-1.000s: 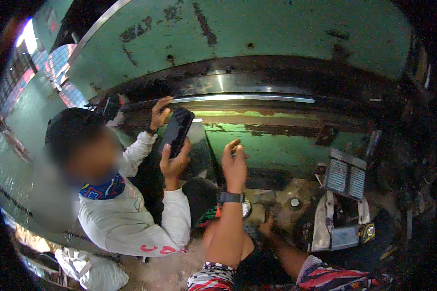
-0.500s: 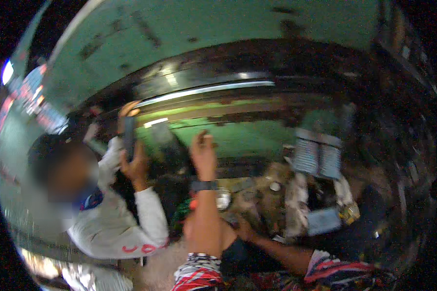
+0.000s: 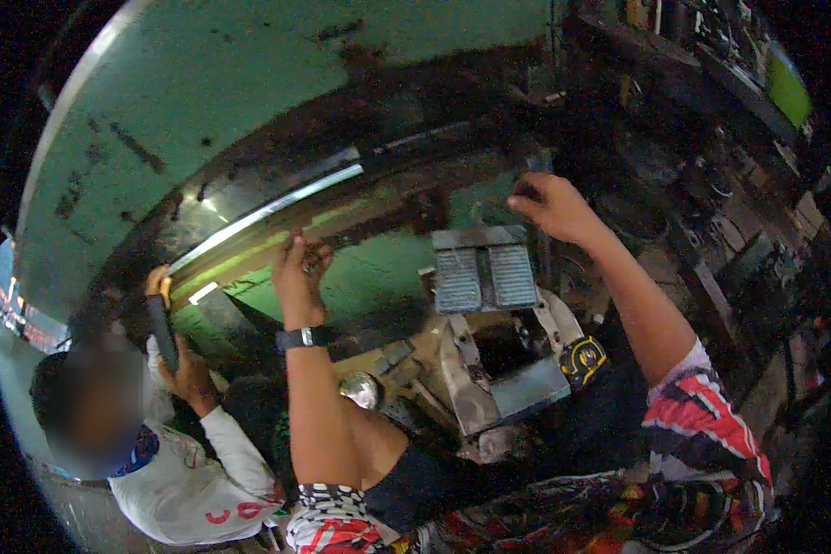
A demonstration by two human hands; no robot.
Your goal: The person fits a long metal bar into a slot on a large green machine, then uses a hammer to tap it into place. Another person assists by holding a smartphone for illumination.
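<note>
My left hand (image 3: 300,277), with a dark watch on its wrist, is raised over the green surface (image 3: 369,272). Its fingers are half curled and apart; nothing plain shows in them. Farther right, my right hand (image 3: 552,210) is held just beyond a ridged grey metal block (image 3: 485,272), not visibly touching it. Its thumb and fingers are drawn together, and anything between them is too small to make out. Below the block sits a heavy worn metal frame (image 3: 463,392) with a dark opening and a flat pale plate (image 3: 531,388).
A yellow-and-black tape measure (image 3: 584,360) lies by the frame. A round shiny metal piece (image 3: 360,391) is nearer my left forearm. At left, a co-worker in white sleeves (image 3: 235,452) holds a dark oblong object (image 3: 162,332). A bright long strip (image 3: 268,214) crosses behind; dark clutter fills the right.
The view has swung right and become sharper. My right hand has risen from low beside the frame to beyond the ridged block. My left hand stays raised, its fingers still curled.
</note>
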